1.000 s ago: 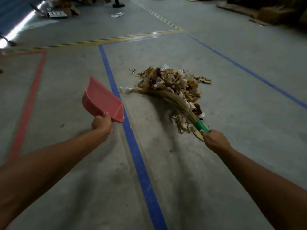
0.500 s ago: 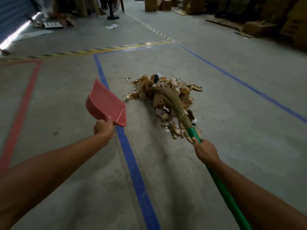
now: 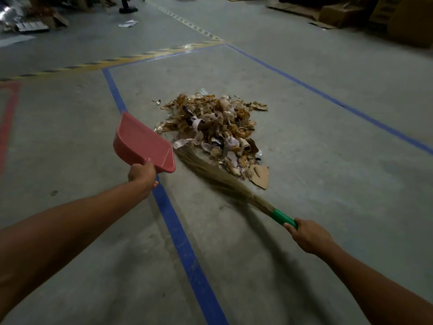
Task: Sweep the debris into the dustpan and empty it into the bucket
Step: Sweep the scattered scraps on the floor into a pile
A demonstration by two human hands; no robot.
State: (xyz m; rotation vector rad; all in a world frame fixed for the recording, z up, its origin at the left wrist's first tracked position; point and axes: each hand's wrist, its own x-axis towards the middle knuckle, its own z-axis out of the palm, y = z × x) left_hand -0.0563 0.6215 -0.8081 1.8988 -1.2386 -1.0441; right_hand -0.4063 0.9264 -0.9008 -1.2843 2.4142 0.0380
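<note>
A pile of debris, torn cardboard and paper scraps, lies on the grey concrete floor. My left hand grips the handle of a pink dustpan, held in the air just left of the pile, its mouth pointing away. My right hand grips the green handle of a straw broom. The bristles lie low along the near left edge of the pile, their tips near the dustpan's corner. No bucket is in view.
A blue tape line runs along the floor under the dustpan; another blue tape line passes right of the pile. Yellow-black tape crosses farther back. Cardboard boxes stand far right, clutter far left.
The broom has swung from on top of the pile down to its near left edge. The dustpan stays held up left of the pile, now closer to it.
</note>
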